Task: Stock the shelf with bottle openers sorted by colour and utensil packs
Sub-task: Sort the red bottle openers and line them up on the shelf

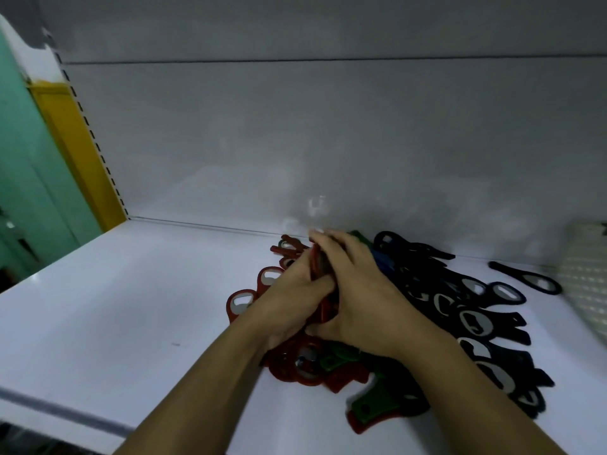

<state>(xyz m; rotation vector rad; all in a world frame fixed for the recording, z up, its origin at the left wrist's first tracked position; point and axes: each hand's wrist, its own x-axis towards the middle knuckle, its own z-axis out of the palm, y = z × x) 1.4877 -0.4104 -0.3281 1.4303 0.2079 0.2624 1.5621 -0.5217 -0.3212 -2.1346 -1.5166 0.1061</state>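
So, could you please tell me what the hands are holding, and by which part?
A bundle of red bottle openers, clasped between the left hand and the right hand; they grip it round its middle, and its edges show between them.

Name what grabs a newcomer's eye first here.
The left hand and right hand clasp a red opener stack mid-shelf. Right of them sprawls a black opener pile; a green opener lies at the front of the white shelf.

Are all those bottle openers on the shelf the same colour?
No: red openers lie at the left, black openers at the right, and a green opener near the front.
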